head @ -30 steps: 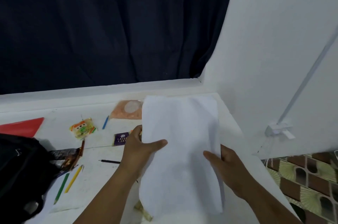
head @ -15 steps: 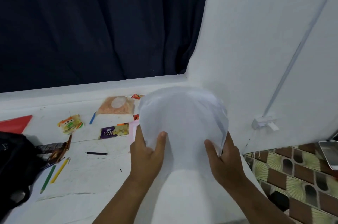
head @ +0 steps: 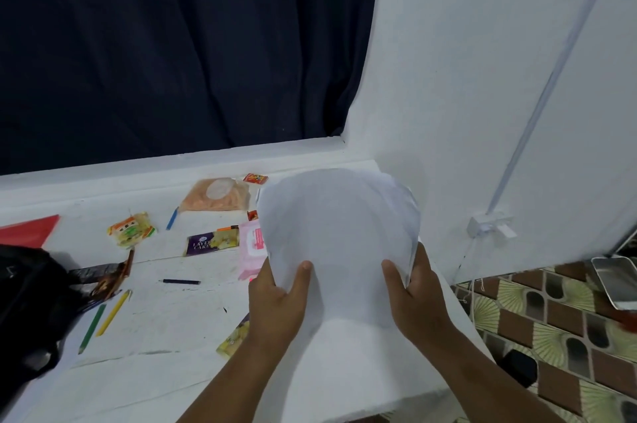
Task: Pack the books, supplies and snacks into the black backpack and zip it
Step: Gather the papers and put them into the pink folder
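We hold the white paper stack [head: 339, 236], left hand [head: 279, 302] and right hand [head: 412, 298] gripping opposite edges, presumably squaring it for the black backpack [head: 31, 298].

— What are the hands doing?

— The left hand [head: 275, 302] and right hand [head: 413, 298] each grip a side of a white paper stack [head: 337, 233], which bows upward above the bench [head: 165, 326].

— And the bag?

— The black backpack [head: 31, 302] sits at the left edge, a red folder [head: 27, 231] behind it.

— What else lies there?

— A purple cake packet [head: 211, 241], a pink wipes pack [head: 251, 246] partly under the paper, an orange snack bag [head: 217, 196], a yellow-green snack packet [head: 131, 229], green pencil [head: 91, 324] and yellow pencil [head: 113, 312] side by side, and a dark pen [head: 181, 281].
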### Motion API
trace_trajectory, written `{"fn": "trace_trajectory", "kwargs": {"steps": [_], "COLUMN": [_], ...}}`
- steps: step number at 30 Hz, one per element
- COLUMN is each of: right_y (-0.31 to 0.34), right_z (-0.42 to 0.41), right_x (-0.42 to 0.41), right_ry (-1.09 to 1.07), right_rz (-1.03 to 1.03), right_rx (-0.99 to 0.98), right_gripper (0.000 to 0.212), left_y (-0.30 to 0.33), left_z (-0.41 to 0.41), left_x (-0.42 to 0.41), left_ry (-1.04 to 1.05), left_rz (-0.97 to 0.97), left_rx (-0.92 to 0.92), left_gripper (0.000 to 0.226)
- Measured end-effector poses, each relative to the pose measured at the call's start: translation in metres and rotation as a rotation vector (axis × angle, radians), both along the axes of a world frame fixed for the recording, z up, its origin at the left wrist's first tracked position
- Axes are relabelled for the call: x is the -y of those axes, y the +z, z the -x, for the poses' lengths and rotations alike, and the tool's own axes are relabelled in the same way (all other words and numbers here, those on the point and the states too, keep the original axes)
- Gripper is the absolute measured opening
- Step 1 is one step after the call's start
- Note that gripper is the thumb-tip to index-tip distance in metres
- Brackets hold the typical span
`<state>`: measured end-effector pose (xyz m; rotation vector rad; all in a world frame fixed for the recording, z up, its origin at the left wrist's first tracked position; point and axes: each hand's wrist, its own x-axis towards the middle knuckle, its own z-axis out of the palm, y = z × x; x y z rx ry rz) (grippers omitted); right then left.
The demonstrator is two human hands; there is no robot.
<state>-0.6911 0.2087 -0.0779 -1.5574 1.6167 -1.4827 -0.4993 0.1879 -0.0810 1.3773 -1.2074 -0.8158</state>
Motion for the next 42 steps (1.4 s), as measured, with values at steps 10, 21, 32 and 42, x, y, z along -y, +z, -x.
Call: {"fn": "trace_trajectory", "kwargs": {"steps": [10, 21, 32, 42], "right_y": [-0.019, -0.029, -0.004, -0.023], "right_z": [0.005, 0.003, -0.042, -0.158], "right_x": [-0.002, -0.006, 0.014, 0.043], "right_ry": [0.024, 0.047, 0.208, 0.448], "right_rz": [-0.09, -0.118, -0.144, -0.223], "right_rx": [-0.062, -0.193, -0.012, 0.042], "right_gripper": [0.024, 0.024, 0.03, 0.038], "left_y": [-0.011, -0.021, -0.003, 0.001], "left_z": [0.002, 0.001, -0.063, -0.198], "left_x": [-0.007, -0.009, -0.012, -0.044], "left_ry": [-0.029, -0.028, 0.033, 0.188], "left_rz": [-0.031, -0.05, -0.07, -0.123], "left_rx": [0.021, 0.061, -0.051, -0.008], "left_gripper": [0.038, 0.025, 0.029, 0.034]}}
